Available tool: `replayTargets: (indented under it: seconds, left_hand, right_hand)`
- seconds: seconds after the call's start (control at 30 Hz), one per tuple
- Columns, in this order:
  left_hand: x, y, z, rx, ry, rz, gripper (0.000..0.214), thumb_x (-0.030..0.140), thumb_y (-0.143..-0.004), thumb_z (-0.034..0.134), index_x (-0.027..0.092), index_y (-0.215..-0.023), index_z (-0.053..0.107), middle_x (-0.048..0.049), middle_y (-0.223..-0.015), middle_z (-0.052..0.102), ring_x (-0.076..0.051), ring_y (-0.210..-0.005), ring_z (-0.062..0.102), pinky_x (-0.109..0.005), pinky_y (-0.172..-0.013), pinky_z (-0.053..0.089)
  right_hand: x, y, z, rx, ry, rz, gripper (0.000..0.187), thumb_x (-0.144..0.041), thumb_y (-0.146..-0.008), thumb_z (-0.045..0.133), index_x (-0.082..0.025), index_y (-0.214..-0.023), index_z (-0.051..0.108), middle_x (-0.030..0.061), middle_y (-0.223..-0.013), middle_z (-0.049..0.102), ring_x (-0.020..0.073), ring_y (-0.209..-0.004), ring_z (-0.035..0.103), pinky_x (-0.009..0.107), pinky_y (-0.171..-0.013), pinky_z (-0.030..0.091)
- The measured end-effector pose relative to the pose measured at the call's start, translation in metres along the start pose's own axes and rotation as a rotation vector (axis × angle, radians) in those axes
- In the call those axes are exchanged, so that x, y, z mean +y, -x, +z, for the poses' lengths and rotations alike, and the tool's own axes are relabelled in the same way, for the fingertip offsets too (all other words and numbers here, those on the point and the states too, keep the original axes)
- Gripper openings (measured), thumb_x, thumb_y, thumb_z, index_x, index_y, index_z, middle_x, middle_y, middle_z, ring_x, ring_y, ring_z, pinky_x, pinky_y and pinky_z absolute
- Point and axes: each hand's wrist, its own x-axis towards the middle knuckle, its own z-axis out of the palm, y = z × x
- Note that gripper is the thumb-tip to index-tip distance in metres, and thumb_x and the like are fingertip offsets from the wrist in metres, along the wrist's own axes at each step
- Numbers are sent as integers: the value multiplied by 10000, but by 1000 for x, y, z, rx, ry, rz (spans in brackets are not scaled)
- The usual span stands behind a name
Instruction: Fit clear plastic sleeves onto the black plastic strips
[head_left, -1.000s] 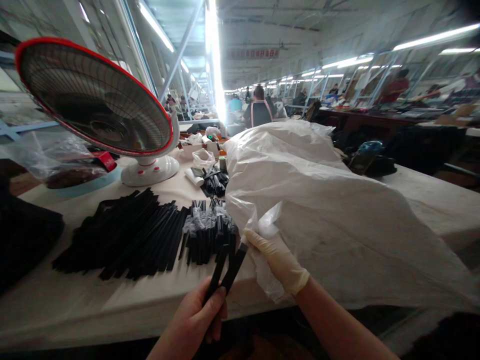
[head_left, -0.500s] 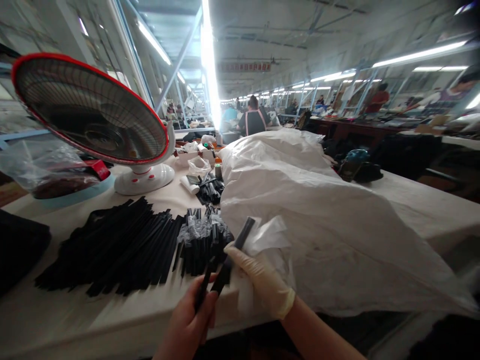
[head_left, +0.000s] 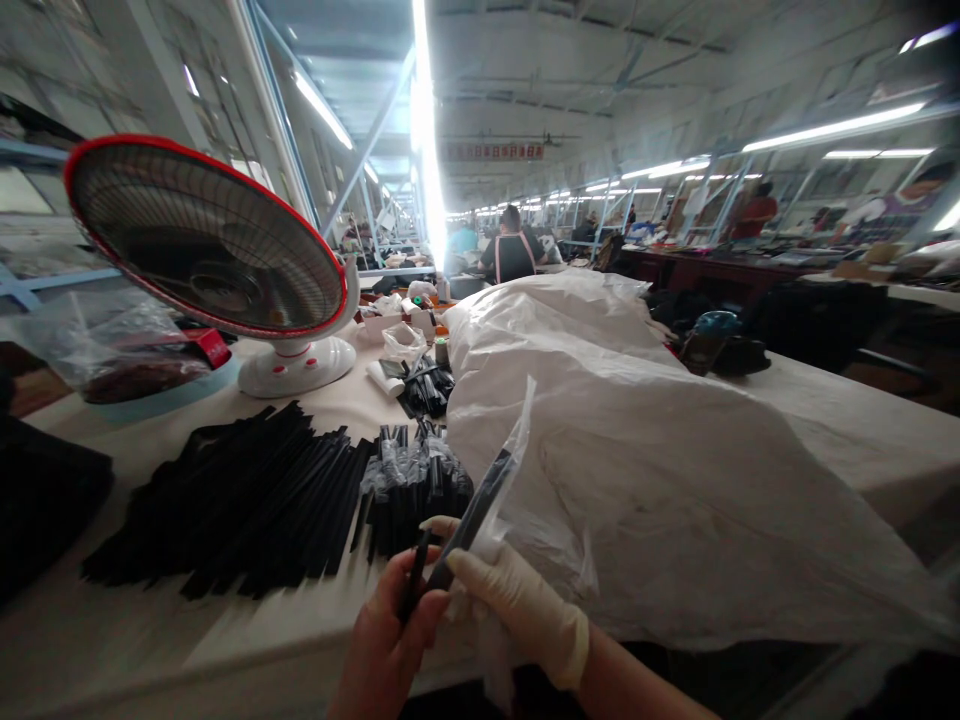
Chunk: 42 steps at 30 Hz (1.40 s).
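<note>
My bare left hand is closed around the lower end of a flat black strip, with a short dark piece sticking up by its thumb; I cannot make out what that piece is. In a pale glove, my right hand pinches the same strip higher up, together with a clear plastic sleeve. The strip tilts up to the right, its upper part inside the sleeve. Just beyond my hands lies a bundle of black strips partly wrapped in plastic. Left of it spreads a pile of loose black strips.
A big white plastic sack covers the table's right side. A red-rimmed fan stands at the back left beside a light blue basin. More black pieces lie behind the bundle. A person sits farther off.
My right hand has shifted down slightly, and the plastic sleeve now stands upright along the strip instead of spreading out to the right. The view has tilted a little.
</note>
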Motion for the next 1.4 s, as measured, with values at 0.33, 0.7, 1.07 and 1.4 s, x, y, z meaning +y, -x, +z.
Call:
replayTargets:
  seconds: [0.33,0.7,1.07,1.4]
  left_hand:
    - [9,-2,4,135,-100,-37,225,419,-702,573,210,-765,521,96,-445,429,-88,-384,363,-199,-383,288]
    - [-2,-2,5,142,-44,-52,238,435,-725,576,206,-746,514,90,-478,426,-93,-425,377,-207,-425,315]
    - [-21,-63,-15,212,-299,28,266,460,-820,459,197,-796,492,55,-556,495,-129,-486,490,-227,-490,385]
    - [-16,-124,-26,221,-407,24,263,390,-813,451,167,-742,571,-94,-798,629,-263,-907,579,-336,-781,419]
  right_hand:
    - [5,-2,0,181,-34,-68,325,-439,-628,743,-144,-719,642,-24,-600,585,77,-495,479,212,-503,385]
    - [9,-4,6,221,-49,-54,358,-482,-629,723,-165,-786,669,-1,-608,616,119,-525,526,241,-508,409]
    - [2,-18,-10,242,-177,-8,285,-367,-666,717,-167,-863,671,-37,-555,592,82,-448,454,217,-449,357]
    - [-9,-29,-39,138,-209,5,260,-320,-672,716,-151,-869,695,66,-956,707,180,-959,628,305,-910,424]
